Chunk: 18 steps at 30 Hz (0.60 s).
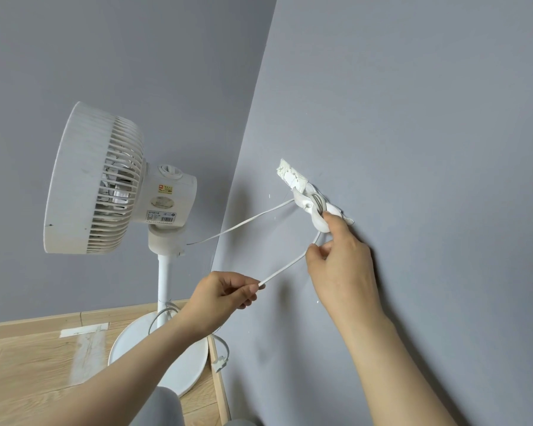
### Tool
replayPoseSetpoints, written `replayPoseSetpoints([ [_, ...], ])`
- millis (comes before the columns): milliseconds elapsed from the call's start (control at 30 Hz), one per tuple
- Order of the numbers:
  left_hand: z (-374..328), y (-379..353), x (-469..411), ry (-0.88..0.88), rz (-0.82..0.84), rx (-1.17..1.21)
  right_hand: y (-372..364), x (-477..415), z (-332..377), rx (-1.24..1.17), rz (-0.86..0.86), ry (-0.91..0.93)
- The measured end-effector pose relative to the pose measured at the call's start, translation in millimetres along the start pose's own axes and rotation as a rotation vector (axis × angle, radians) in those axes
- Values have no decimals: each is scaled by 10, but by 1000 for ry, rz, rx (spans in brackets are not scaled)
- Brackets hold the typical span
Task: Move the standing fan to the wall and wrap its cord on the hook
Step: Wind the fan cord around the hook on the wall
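Observation:
A white standing fan (102,179) stands in the room corner on its round base (166,364), close to the grey wall (413,118). Its white cord (243,224) runs taut from the fan's neck to a white hook (310,207) stuck on the wall, where a few turns lie round it. My right hand (340,259) is at the hook, thumb and fingers pinching the cord just under it. My left hand (225,292) pinches the cord lower down and holds it stretched. The plug (220,362) hangs near the floor by the base.
A torn white patch of tape or plaster (290,175) sits on the wall above the hook. Wooden floor (28,364) with a strip of white tape (83,330) lies to the left. My grey-trousered leg (163,407) is at the bottom.

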<state>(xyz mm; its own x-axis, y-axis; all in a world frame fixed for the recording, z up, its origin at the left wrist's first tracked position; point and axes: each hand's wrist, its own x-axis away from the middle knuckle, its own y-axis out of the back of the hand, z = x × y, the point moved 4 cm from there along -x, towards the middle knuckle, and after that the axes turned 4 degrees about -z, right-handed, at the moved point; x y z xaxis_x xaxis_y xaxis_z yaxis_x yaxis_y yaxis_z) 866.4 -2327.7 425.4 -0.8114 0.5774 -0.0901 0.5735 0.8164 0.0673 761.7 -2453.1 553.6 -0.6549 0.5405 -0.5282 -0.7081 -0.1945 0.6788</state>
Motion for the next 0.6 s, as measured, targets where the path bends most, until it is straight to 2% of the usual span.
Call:
replayPoseSetpoints([
  [400,2,17,-96,36,-83,-119,-3,33,-40,-101,78,-45],
  [600,25,44,-106,22,-190,-127,-3,38,-71,-99,75,-12],
])
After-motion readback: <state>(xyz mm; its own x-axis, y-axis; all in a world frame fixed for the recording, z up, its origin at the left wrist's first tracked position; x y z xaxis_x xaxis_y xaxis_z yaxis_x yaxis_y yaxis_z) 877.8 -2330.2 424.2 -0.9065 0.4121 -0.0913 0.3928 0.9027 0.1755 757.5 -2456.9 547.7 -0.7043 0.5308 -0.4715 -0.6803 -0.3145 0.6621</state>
